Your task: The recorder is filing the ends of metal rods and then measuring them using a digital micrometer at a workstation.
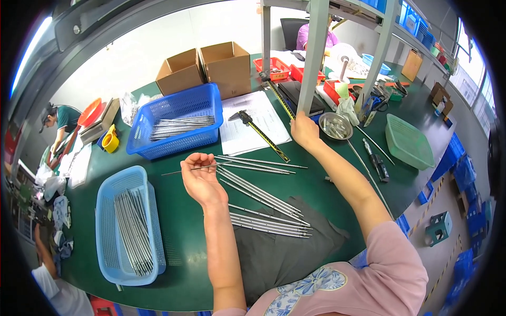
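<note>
My left hand is raised over the green table with its fingers curled around a thin metal rod. Beneath and beside it, several shiny metal rods lie fanned out, some on a dark cloth. Farther off, my right hand is closed on the near end of a caliper with a yellow strip along its beam. A second caliper, also dark and yellow, rests on printed sheets between my hands. My right fingers are partly hidden by the hand's back.
More rods fill a light blue basket at left and a dark blue basket behind. Cardboard boxes stand at the back. A shelf post rises near my right hand, beside a metal bowl and a green basket. Other people work nearby.
</note>
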`<state>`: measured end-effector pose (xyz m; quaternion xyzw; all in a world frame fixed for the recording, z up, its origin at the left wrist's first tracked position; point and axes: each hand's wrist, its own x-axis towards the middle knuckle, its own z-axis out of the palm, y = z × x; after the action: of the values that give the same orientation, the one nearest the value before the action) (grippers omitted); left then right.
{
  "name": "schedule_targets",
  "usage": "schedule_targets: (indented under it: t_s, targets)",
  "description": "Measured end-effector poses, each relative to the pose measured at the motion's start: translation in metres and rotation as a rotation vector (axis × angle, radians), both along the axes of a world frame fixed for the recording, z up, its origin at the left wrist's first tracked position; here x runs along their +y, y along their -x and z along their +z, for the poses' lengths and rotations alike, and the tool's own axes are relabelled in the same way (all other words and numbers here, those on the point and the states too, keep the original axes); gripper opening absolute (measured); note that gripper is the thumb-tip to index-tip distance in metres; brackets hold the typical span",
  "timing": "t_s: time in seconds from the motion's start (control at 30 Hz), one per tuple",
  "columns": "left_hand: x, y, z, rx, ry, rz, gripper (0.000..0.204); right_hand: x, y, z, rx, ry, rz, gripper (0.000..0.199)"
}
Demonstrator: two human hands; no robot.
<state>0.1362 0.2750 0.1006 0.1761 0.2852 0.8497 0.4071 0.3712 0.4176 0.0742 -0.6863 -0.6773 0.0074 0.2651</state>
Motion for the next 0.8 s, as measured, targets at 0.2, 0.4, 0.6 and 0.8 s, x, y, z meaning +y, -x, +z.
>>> schedule_targets:
  t_s: [0.2,0.4,0.6,0.8]
  targets:
    - [0.0,0.0,-0.001,-0.004,0.003,-0.004,0.038,-0.001,-0.001,-0.028,0.031,0.14,0.106,0.025]
    - [0.0,0.003,-0.002,-0.01,0.03,0.013,0.038,0.001,-0.008,-0.03,-0.092,0.19,0.125,0.026]
    - [0.001,0.004,-0.002,0.001,0.027,0.005,0.039,0.001,-0.022,-0.061,-0.406,-0.051,0.202,0.016]
    - [0.002,0.004,-0.004,0.009,0.034,-0.019,0.039,-0.011,-0.024,-0.061,-0.405,-0.078,0.21,0.015]
